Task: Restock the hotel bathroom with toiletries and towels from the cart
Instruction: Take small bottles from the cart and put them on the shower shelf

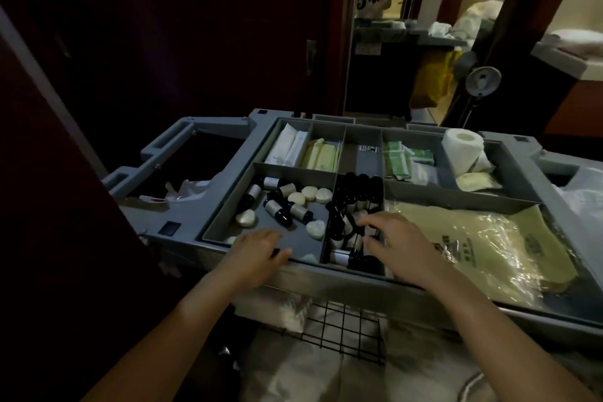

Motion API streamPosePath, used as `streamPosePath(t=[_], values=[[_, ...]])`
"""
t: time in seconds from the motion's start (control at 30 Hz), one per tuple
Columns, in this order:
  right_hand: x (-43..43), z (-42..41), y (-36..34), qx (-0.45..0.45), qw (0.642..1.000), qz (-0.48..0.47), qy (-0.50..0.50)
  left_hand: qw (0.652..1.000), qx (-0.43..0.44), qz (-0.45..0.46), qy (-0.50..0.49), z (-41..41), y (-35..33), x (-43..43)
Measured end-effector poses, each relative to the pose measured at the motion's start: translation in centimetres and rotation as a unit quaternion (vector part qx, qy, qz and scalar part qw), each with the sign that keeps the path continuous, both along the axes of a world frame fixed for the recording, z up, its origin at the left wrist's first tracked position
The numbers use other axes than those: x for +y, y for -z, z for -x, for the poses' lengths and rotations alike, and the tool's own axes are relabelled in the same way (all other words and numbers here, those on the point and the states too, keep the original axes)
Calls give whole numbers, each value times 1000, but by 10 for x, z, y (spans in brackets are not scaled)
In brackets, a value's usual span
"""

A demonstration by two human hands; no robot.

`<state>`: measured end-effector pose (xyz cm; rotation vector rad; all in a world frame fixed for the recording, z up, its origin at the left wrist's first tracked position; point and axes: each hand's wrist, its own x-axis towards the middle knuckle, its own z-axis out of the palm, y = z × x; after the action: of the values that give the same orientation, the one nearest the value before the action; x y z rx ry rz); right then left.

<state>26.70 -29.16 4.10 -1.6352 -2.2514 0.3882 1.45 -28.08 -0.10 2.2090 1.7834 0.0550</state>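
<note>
My left hand [257,250] lies flat with the fingers relaxed, over the near edge of the cart [228,140] tray's left compartment. Just beyond its fingertips are small dark-capped bottles [277,210] lying loose and round white soaps [311,194], none of them held. My right hand [394,238] reaches into the narrow middle compartment, fingers curled down among the packed bottles [359,189]. I cannot tell whether it grips one. To its right lie plastic-wrapped bags [473,238], touching my wrist. A toilet roll [461,148] stands at the far right corner, well apart from both hands.
</note>
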Motion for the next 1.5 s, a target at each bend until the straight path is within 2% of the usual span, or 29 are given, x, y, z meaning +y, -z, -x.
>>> streamPosePath(t=[0.27, 0.43, 0.63, 0.77, 0.9, 1.1, 1.2, 1.3, 1.5], values=[[63, 7, 14, 14, 999, 12, -50, 996, -7, -8, -87, 7, 17, 35], [95, 10, 20, 23, 992, 42, -118, 995, -45, -6, -85, 5, 23, 61], [118, 9, 29, -30, 978, 74, -192, 995, 23, 6, -94, -3, 38, 84], [123, 3, 31, -14, 972, 90, -219, 995, 41, 2, -94, -2, 41, 88], [123, 2, 31, 3, 970, 86, -227, 993, 47, -5, -104, -4, 40, 89], [123, 1, 29, 24, 969, 101, -223, 985, -14, 3, -170, -6, 35, 82], [124, -1, 30, 33, 971, 93, -218, 984, -12, -4, -177, -8, 35, 81], [126, -8, 29, 47, 975, 88, -198, 983, -50, 1, -175, -8, 34, 80], [128, -26, 35, 22, 981, 68, -179, 981, -75, -32, -175, -11, 31, 78]])
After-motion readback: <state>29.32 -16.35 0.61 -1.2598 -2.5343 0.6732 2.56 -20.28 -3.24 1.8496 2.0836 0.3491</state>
